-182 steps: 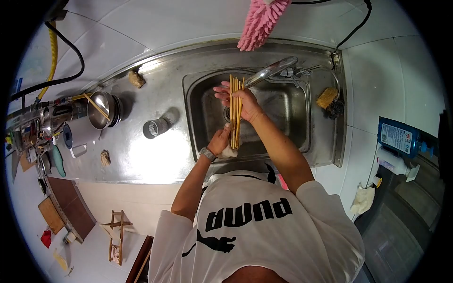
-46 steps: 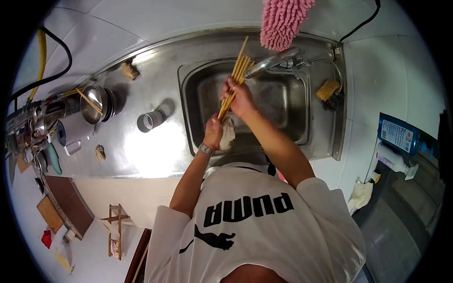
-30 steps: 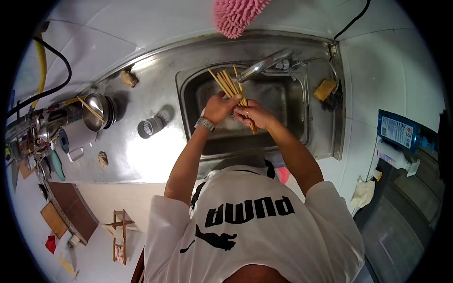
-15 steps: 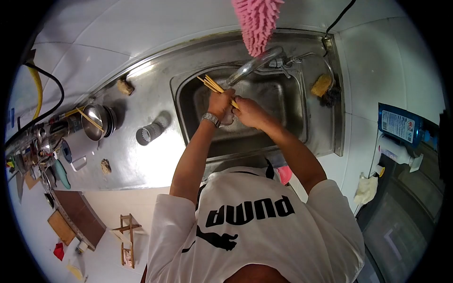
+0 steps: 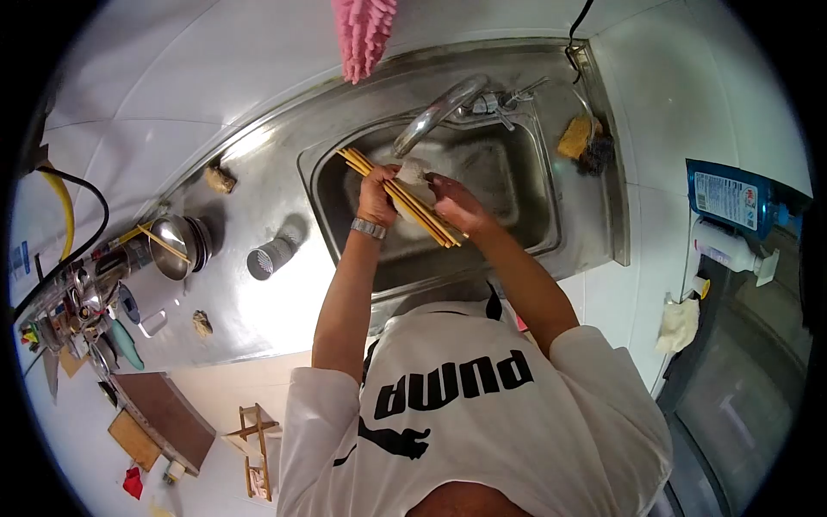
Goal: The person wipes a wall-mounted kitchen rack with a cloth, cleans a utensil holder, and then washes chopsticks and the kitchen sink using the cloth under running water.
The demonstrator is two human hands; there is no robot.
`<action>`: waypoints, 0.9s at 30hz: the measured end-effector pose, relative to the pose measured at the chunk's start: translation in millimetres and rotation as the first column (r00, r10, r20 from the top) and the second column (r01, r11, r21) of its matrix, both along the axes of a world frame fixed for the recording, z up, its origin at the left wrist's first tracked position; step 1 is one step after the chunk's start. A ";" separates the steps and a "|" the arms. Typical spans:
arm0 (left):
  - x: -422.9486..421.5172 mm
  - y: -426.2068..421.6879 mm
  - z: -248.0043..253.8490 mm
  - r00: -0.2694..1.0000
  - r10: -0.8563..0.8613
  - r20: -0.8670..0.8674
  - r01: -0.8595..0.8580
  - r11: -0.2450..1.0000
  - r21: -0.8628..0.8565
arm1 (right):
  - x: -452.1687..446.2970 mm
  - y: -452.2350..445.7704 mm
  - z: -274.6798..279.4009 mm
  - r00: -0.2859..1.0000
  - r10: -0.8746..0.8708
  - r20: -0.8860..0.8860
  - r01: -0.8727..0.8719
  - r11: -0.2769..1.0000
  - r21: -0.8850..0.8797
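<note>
Over the steel sink (image 5: 504, 168), my left hand (image 5: 376, 196) is wrapped round a bundle of yellowish chopsticks (image 5: 418, 207). The bundle slants from upper left to lower right, with both ends sticking out. My right hand (image 5: 457, 205) is closed on a whitish cloth (image 5: 412, 172), beside the right part of the bundle. Part of the cloth lies behind the chopsticks, under the faucet (image 5: 441, 114). A watch (image 5: 369, 227) is on my left wrist.
On the counter left of the sink are a perforated metal cup (image 5: 269, 258), stacked metal bowls (image 5: 177, 246) and a pitcher (image 5: 142, 297). Right of the sink sit a yellow sponge (image 5: 575, 138) and a dark scrubber (image 5: 596, 155). A pink duster (image 5: 362, 39) hangs above.
The chopsticks, earlier mostly hidden by my hands, now show at nearly full length. My hands have moved slightly apart, and more of the cloth shows. The whole view has turned and shifted.
</note>
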State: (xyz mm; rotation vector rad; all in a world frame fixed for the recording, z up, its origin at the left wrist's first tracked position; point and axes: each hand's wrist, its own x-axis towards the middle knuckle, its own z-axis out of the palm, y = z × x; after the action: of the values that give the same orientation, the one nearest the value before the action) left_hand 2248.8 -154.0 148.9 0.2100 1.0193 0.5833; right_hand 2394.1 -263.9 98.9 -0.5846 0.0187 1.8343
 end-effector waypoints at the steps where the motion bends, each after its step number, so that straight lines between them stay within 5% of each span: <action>1: 5.1 -4.3 26.6 1.000 -0.028 -0.011 0.028 0.999 0.039 | -5.2 2.1 0.7 0.972 -0.083 0.220 0.031 0.973 0.228; 3: 3.6 -3.4 23.4 0.995 -0.047 -0.088 0.050 0.998 0.035 | -4.6 6.9 6.2 0.891 -0.207 0.404 0.007 0.896 0.445; 5: -5.7 2.2 10.2 0.984 -0.063 -0.164 0.069 0.997 0.030 | 2.9 21.8 31.3 0.854 0.208 0.477 -0.109 0.968 -0.227; 7: -20.5 15.0 -0.2 0.836 -0.288 -0.467 0.457 0.837 0.300 | 5.7 20.1 23.3 0.841 0.155 0.519 0.023 0.947 -0.320; 8: -23.5 14.2 -6.2 0.836 -0.282 -0.470 0.452 0.840 0.301 | 8.8 18.7 20.1 0.818 0.107 0.566 0.159 0.902 -0.401; 9: -21.6 13.0 -1.6 0.879 -0.191 -0.437 0.350 0.880 0.319 | 21.6 13.3 13.8 0.875 0.007 0.484 0.130 0.960 -0.250; 11: -24.6 11.6 -0.4 0.910 -0.092 -0.403 0.240 0.912 0.332 | 33.1 8.4 22.2 0.933 -0.082 0.349 0.185 0.943 -0.275; 14: -21.3 6.7 -2.7 0.851 -0.323 -0.414 0.469 0.822 0.323 | 31.0 15.1 48.6 0.968 -0.166 0.190 0.221 0.920 -0.324; 16: -6.9 -0.4 3.9 0.714 -0.554 -0.428 0.695 0.635 0.338 | 18.7 24.8 47.5 0.753 0.070 0.654 0.009 0.993 -0.117; 17: -4.2 -3.6 -0.2 0.723 -0.464 -0.512 0.690 0.447 0.570 | 11.5 32.7 50.6 0.657 -0.096 0.748 -0.081 0.977 0.196; 18: -1.7 -7.0 -5.3 0.755 -0.311 -0.578 0.648 0.218 0.729 | 2.0 38.9 58.8 0.655 -0.096 0.749 -0.079 0.978 0.194; 20: 4.7 -7.0 -0.1 0.687 -0.544 -0.483 0.727 0.535 0.431 | -15.8 48.2 69.9 0.770 -0.209 0.603 0.184 0.977 0.105; 21: 6.7 -7.2 0.1 0.772 -0.494 -0.400 0.631 0.518 0.577 | -21.4 53.2 62.4 0.773 -0.241 0.587 0.238 0.968 0.084; 25: 0.9 -4.7 1.5 0.758 -0.505 -0.414 0.646 0.487 0.588 | -25.9 55.0 50.2 0.825 -0.232 0.515 0.264 0.964 0.011; 27: -7.2 -5.5 4.7 0.610 -0.645 -0.461 0.792 0.471 0.389 | -23.8 57.2 50.1 0.848 -0.261 0.461 0.281 0.959 0.027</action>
State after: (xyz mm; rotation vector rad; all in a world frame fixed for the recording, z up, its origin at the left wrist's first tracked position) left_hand 2241.6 -159.4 153.7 1.2413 0.8572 0.0227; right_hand 2370.3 -206.7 148.9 -0.9868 -0.1736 1.3861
